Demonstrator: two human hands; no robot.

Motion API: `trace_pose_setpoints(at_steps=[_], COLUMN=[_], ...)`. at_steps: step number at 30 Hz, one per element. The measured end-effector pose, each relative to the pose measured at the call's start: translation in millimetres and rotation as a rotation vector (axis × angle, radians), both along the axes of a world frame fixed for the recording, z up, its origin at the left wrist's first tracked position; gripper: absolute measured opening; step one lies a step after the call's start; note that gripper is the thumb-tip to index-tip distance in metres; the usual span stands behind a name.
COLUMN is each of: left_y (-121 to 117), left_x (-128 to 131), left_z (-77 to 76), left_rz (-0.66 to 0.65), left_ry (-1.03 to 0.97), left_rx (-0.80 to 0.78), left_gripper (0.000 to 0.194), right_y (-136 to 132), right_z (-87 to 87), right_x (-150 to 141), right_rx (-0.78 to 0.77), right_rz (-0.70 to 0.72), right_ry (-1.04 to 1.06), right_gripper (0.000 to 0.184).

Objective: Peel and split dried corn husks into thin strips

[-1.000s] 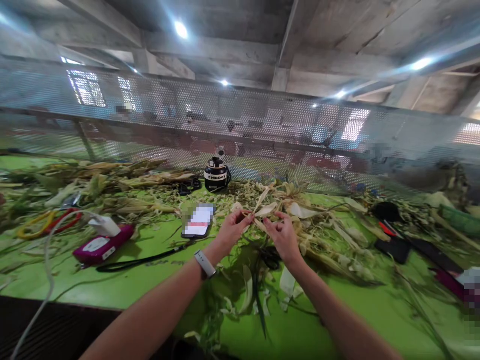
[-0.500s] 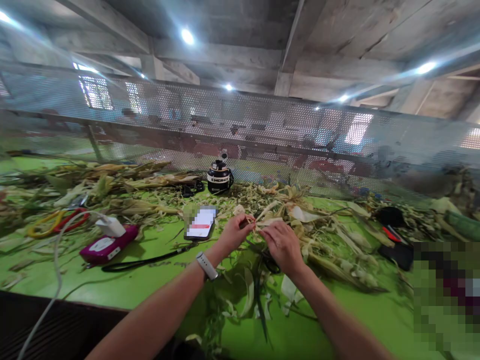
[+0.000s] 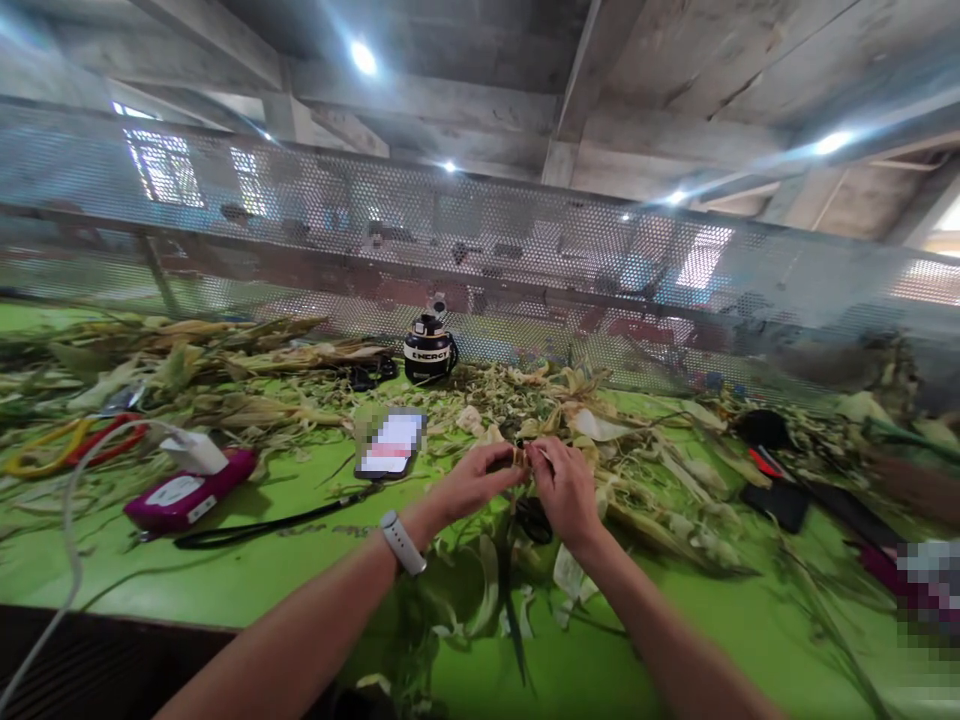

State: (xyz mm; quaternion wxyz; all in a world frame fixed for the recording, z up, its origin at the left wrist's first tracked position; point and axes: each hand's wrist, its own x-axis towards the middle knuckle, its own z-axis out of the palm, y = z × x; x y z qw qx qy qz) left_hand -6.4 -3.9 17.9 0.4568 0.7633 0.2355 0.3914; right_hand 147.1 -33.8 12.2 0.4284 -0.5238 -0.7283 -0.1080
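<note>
My left hand (image 3: pixel 480 478), with a pale watch on the wrist, is closed in a pinch near the middle of the table. Its thumb and fingertips hold a thin corn husk strip (image 3: pixel 520 457). Against it, my right hand (image 3: pixel 568 488) pinches the same small piece, with its back partly hiding the fingers. Most of the strip is covered by the hands. Just below the fingers lie dark-handled scissors or a black loop (image 3: pixel 534 520), too unclear to tell. Behind both hands spreads a heap of dried corn husks (image 3: pixel 600 425).
A phone (image 3: pixel 391 445) lies left of my hands, near a purple device (image 3: pixel 187 490) with a white plug and cable. Yellow-and-red-handled scissors (image 3: pixel 82 445) lie further left. A black jar marked ENERGY (image 3: pixel 429 350) stands before a perforated screen (image 3: pixel 510 250). Husk scraps litter the green table (image 3: pixel 315 580).
The broad pale husk ends that stuck out between my fingers are now out of sight. My right hand has turned its back to the camera, and the two hands have come closer together.
</note>
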Motion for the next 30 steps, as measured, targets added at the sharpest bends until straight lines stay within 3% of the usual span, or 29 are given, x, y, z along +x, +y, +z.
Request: trace_pose_setpoints(at_steps=[3, 7, 9, 13, 15, 19, 24, 30], left_y=[5, 15, 18, 16, 13, 10, 12, 13], left_x=[0, -5, -7, -6, -5, -3, -1, 0], left_z=[-4.4, -8.3, -9.1, -8.5, -7.2, -5.4, -9.8, -11.4], left_rz=[0.044, 0.127, 0.158, 0.106, 0.054, 0.014, 0.081, 0.135], left_ry=[-0.013, -0.047, -0.052, -0.091, -0.105, -0.084, -0.172, -0.169], left_rx=[0.003, -0.142, -0.199, -0.273, -0.300, -0.341, -0.363, -0.321], left_gripper=[0.032, 0.038, 0.040, 0.040, 0.040, 0.037, 0.042, 0.049], right_y=[1, 2, 1, 0, 1, 2, -2, -1], right_z=[2.6, 14.8, 21.4, 25.4, 23.5, 20.6, 18.9, 14.4], right_x=[4, 16, 20, 19, 17, 16, 13, 10], right_rx=[-0.048, -0.136, -0.211, -0.356, -0.313, -0.128, -0.240, -0.121], right_rz=[-0.016, -0.077, 0.029, 0.415, 0.476, 0.409, 0.300, 0.259], right_ry=[0.034, 0.224, 0.418, 0.683, 0.629, 0.405, 0.199, 0.005], right_gripper=[0.029, 0.033, 0.038, 0.034, 0.025, 0.018, 0.022, 0.016])
